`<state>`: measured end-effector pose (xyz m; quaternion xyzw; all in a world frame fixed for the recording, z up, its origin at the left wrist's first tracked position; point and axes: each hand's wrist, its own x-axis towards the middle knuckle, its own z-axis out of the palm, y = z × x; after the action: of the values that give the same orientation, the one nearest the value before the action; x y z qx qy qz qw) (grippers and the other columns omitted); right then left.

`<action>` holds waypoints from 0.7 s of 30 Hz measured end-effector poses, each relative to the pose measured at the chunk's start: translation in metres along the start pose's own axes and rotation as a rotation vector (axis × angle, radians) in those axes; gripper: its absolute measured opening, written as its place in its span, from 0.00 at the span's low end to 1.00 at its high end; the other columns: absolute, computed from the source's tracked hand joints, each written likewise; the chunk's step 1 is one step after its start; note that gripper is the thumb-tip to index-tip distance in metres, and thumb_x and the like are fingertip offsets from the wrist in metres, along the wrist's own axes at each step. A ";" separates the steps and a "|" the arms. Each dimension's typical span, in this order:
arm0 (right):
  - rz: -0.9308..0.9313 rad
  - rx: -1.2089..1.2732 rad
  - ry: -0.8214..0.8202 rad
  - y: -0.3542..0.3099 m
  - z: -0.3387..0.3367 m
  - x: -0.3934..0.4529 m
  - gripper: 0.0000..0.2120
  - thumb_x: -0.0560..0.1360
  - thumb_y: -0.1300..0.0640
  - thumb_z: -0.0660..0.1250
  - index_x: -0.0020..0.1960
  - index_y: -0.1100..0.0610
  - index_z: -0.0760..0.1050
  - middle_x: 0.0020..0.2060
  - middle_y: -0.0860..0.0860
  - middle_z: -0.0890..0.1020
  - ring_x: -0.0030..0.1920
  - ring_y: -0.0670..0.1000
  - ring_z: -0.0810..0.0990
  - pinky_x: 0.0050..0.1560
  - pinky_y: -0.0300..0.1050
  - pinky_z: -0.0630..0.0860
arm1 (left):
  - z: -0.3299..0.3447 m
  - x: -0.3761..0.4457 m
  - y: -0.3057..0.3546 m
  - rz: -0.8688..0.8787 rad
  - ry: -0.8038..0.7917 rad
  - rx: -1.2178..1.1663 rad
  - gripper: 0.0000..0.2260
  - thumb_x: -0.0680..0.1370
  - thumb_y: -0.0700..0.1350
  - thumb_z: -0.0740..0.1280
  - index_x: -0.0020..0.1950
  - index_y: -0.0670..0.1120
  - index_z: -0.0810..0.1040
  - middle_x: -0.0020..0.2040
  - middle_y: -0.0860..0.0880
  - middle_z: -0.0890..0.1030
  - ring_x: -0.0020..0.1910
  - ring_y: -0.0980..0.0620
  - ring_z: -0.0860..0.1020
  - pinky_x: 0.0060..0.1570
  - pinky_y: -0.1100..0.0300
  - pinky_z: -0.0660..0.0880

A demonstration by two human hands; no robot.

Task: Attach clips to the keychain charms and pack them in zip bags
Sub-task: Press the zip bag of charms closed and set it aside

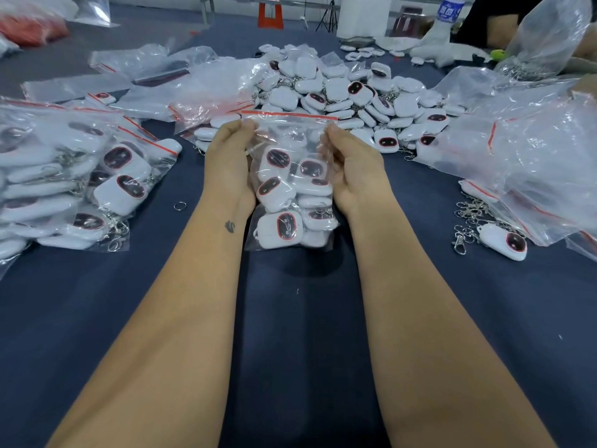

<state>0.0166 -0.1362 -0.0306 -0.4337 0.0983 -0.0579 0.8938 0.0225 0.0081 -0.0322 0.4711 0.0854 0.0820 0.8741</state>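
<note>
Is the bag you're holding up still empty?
No, the zip bag held between the left hand and right hand is packed with white keychain charms.

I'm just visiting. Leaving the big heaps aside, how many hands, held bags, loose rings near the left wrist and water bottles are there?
Hands: 2, left hand and right hand
Zip bag held between them: 1
Loose ring on the cloth: 1
Water bottle at the back: 1
Total: 5
</note>
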 end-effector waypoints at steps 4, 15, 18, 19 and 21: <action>-0.020 -0.014 0.032 -0.001 0.001 -0.003 0.03 0.76 0.66 0.69 0.44 0.63 0.78 0.32 0.53 0.80 0.30 0.46 0.76 0.34 0.37 0.79 | 0.001 -0.001 0.000 -0.008 -0.013 -0.063 0.07 0.81 0.37 0.63 0.43 0.44 0.75 0.33 0.48 0.80 0.30 0.52 0.80 0.33 0.61 0.77; -0.076 0.023 0.028 -0.002 0.002 -0.007 0.05 0.78 0.68 0.66 0.44 0.62 0.77 0.32 0.52 0.80 0.27 0.44 0.77 0.32 0.35 0.76 | -0.007 0.004 0.001 -0.018 -0.006 -0.054 0.02 0.76 0.39 0.71 0.44 0.42 0.79 0.35 0.48 0.83 0.34 0.51 0.82 0.37 0.58 0.79; -0.082 0.000 0.034 -0.002 0.003 -0.006 0.07 0.79 0.68 0.65 0.42 0.62 0.77 0.29 0.51 0.79 0.27 0.44 0.77 0.31 0.35 0.76 | -0.006 0.002 0.002 0.016 0.015 -0.005 0.06 0.77 0.37 0.70 0.41 0.43 0.80 0.33 0.49 0.83 0.32 0.54 0.81 0.35 0.60 0.78; -0.085 -0.016 0.038 -0.002 0.003 -0.006 0.08 0.79 0.68 0.64 0.42 0.61 0.77 0.30 0.51 0.79 0.27 0.45 0.76 0.31 0.35 0.76 | -0.005 0.002 0.002 0.026 0.026 0.007 0.06 0.77 0.37 0.70 0.41 0.43 0.80 0.32 0.49 0.83 0.32 0.54 0.80 0.36 0.60 0.79; -0.089 -0.048 0.049 -0.001 0.003 -0.004 0.09 0.79 0.68 0.64 0.42 0.61 0.76 0.31 0.52 0.77 0.28 0.45 0.74 0.31 0.35 0.76 | -0.003 0.001 0.002 0.037 0.033 0.035 0.06 0.78 0.36 0.68 0.41 0.43 0.79 0.32 0.49 0.82 0.31 0.54 0.80 0.38 0.60 0.79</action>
<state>0.0137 -0.1335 -0.0277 -0.4576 0.1021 -0.1060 0.8769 0.0225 0.0121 -0.0321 0.4865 0.0925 0.1042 0.8625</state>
